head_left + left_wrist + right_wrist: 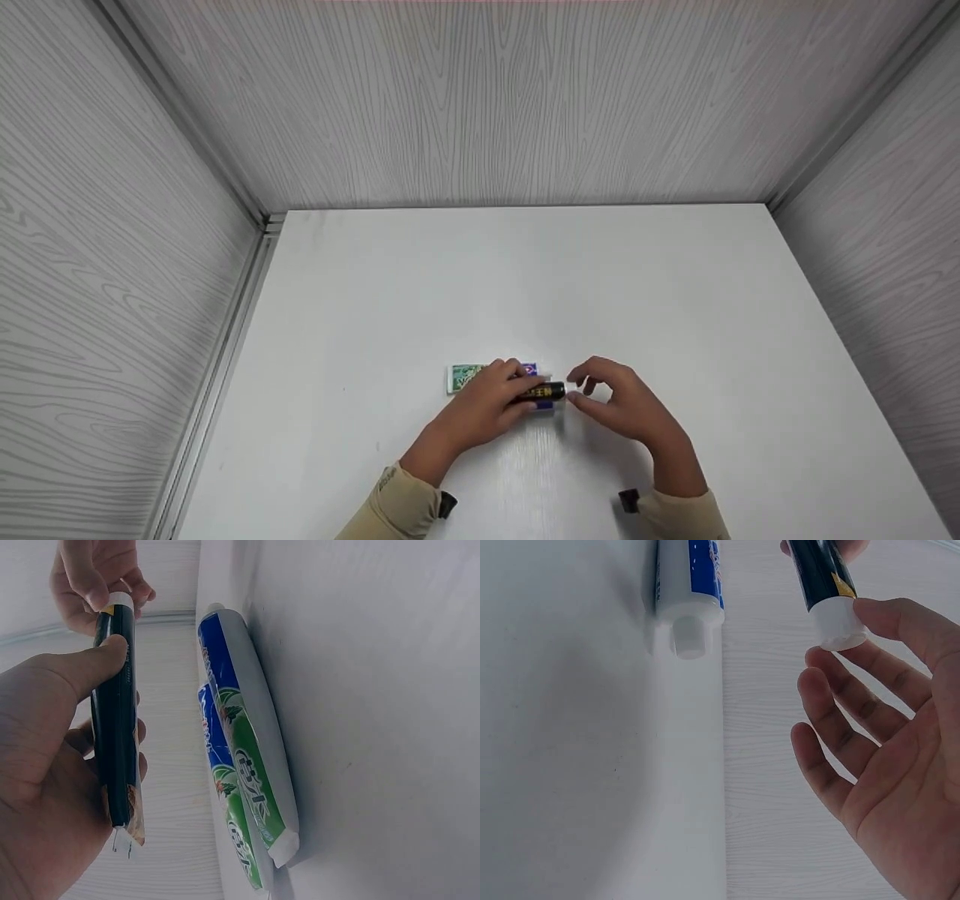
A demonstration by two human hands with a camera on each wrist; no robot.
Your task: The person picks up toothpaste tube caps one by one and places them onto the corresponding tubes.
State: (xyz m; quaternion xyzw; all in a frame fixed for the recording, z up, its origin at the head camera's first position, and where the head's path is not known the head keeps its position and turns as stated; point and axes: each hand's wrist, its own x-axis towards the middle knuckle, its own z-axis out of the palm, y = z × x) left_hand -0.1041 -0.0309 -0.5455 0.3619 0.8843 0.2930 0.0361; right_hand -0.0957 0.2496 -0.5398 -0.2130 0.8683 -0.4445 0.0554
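Note:
In the head view, my left hand (486, 403) grips a black toothpaste tube (546, 391) with yellow lettering, its thumb along the side in the left wrist view. At the tube's right end, my right hand (626, 401) pinches the white cap (837, 624) between thumb and index finger, its other fingers spread. The cap sits on the tube's end. Below the held tube, two blue-and-green toothpaste tubes lie side by side on the table: a nearer one (251, 739) and another (234, 821) partly behind it in the left wrist view. My left hand partly covers them in the head view.
The white tabletop (525, 285) spreads around the hands. Grey wood-grain panels stand at the back (480, 105), left (112, 300) and right (885, 240). A metal rail (217, 352) runs along the left table edge.

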